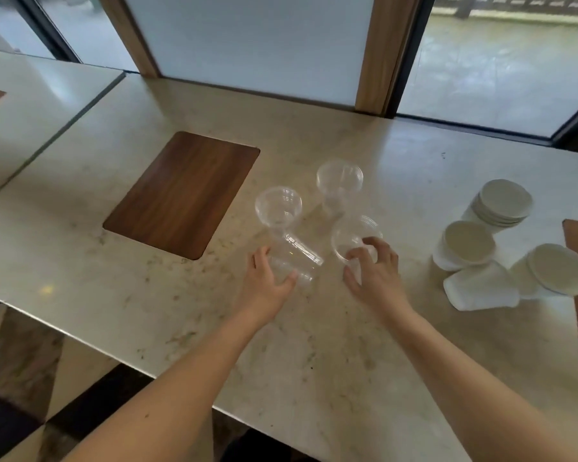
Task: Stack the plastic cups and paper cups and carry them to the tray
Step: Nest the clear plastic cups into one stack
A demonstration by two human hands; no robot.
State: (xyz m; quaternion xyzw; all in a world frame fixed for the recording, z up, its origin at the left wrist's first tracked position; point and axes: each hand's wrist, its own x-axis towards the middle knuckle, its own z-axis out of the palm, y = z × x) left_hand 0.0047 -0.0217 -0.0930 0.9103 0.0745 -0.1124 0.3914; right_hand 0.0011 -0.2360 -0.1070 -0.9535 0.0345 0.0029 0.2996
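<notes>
**Thin clear cups under both hands: light, slippery, easy to crush**

The left hand curls over a clear plastic cup lying on its side, thumb at its near side and fingers over the far side; it looks like a loose hold just closing, and whether the cup is off the counter cannot be told. A second tipped cup lies touching it, just beyond the fingers. The right hand cups the wall of an upright clear cup, fingers spread around the side below the rim.

These cups are likely very light and thin-walled, so they should flex and skid on the smooth counter if pushed. The stiffest place to take hold is probably the rolled rim or just under it; squeezing mid-wall may buckle them. Nesting one into another calls for lining up the mouths, not force.

Beyond the left hand stands another upright clear cup, and beyond the right hand a further one, which may already be a small nest of several.

Well off to the right of the right hand sit the paper cups: one tipped over nearest, one tilted at the far right, one just behind, and a nested stack farthest. Paper should be stiffer and less slippery, though its rims can dent.

Far to the left of the left hand lies the wooden tray, flat and bare.
</notes>
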